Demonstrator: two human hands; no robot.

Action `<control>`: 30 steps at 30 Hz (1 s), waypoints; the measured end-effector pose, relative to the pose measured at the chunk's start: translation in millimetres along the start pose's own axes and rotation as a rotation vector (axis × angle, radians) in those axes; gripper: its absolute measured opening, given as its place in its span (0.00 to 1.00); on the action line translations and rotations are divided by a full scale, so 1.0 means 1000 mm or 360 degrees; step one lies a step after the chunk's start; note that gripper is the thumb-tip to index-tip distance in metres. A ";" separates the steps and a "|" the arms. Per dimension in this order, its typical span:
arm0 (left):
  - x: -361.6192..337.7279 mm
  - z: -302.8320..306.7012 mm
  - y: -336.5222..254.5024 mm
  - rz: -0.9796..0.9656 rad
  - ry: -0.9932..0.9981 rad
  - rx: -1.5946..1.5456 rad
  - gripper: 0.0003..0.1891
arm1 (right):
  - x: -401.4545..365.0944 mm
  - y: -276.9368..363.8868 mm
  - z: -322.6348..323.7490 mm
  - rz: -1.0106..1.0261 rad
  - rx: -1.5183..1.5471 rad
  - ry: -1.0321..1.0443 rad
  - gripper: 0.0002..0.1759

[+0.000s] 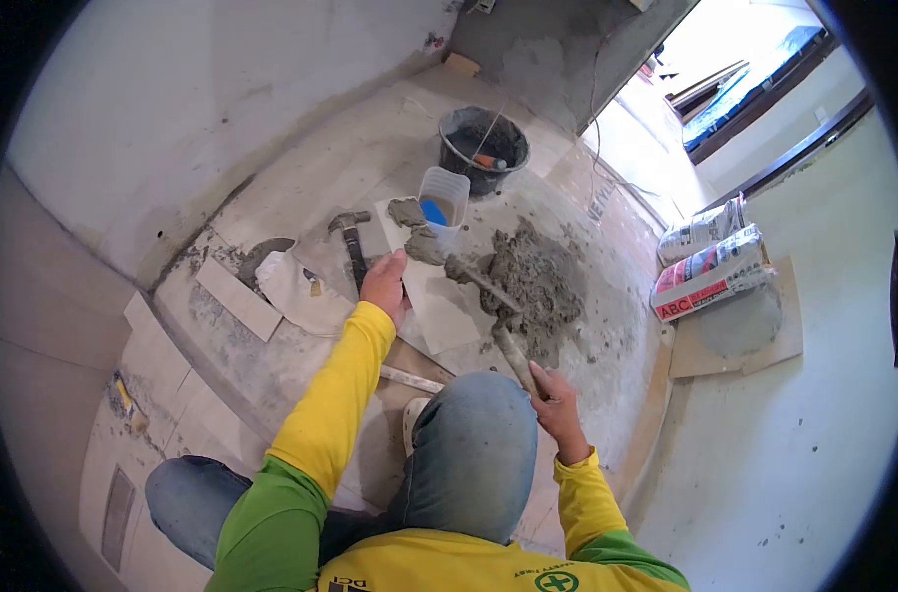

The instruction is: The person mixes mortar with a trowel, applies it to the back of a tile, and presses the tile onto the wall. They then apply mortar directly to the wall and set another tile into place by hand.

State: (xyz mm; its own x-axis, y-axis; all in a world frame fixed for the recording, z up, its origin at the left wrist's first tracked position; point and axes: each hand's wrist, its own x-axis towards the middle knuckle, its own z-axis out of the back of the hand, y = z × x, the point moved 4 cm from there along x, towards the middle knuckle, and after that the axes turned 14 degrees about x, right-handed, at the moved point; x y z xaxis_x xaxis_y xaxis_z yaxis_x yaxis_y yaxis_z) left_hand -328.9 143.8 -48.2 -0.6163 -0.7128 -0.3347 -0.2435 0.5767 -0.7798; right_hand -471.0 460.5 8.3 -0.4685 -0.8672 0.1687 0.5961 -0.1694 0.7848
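Holding a white tile (449, 314) by its left edge in the left grip (383, 283), so lying to the right of that grip and ahead of the right grip (556, 400). Clasping a trowel (514, 357) by its handle in the right grip, with its blade aimed forward and left, over the tile's right side. Could shed mortar dabs (424, 247), just beyond the left grip, if tilted on that one-sided hold. Might slip or crack, too, if pressed hard without support; cannot tell whether resting flat on the floor (612, 345). Could bump the plastic container (445, 180), ahead of both grips, if swung too far with the trowel. Might catch the hammer (353, 242), just beside the left grip, if shifted leftward. Could smear the tile's edge if brushed against the mortar pile (543, 281), ahead of the right grip.
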 end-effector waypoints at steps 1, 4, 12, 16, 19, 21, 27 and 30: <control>-0.002 -0.003 -0.003 -0.0007 -0.0004 -0.0005 0.20 | 0.003 0.003 -0.006 0.0027 -0.0102 0.0042 0.33; -0.007 -0.003 -0.010 -0.0019 -0.0096 -0.0029 0.20 | 0.001 -0.010 -0.029 0.0234 -0.0076 -0.0001 0.32; 0.015 0.032 -0.010 -0.0130 -0.0058 0.0078 0.16 | -0.024 -0.035 0.018 -0.0028 -0.0586 -0.0033 0.31; 0.016 0.026 -0.035 -0.0280 0.0087 -0.0224 0.15 | -0.005 -0.084 0.055 -0.0568 -0.0519 -0.0156 0.29; 0.012 0.024 -0.042 -0.0340 0.0101 -0.0165 0.15 | 0.034 -0.097 0.075 -0.0725 -0.0361 -0.0186 0.26; 0.012 0.023 -0.040 -0.0323 0.0111 -0.0184 0.15 | 0.062 -0.101 0.079 -0.0709 -0.0509 -0.0059 0.25; 0.010 0.033 -0.036 -0.0301 0.0084 -0.0083 0.14 | 0.112 -0.068 0.096 -0.0687 -0.0818 0.0648 0.21; 0.001 0.031 -0.034 -0.0266 0.0050 -0.0093 0.14 | 0.106 -0.064 0.101 -0.0833 -0.0683 0.0804 0.12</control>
State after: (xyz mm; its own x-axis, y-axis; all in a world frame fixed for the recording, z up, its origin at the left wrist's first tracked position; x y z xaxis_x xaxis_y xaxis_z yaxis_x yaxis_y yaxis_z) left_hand -298.3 110.7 -38.2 -0.5862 -0.7886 -0.1855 -0.3873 0.4739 -0.7908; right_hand -624.5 426.3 36.5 -0.4661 -0.7152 -0.5208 0.6272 -0.6823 0.3757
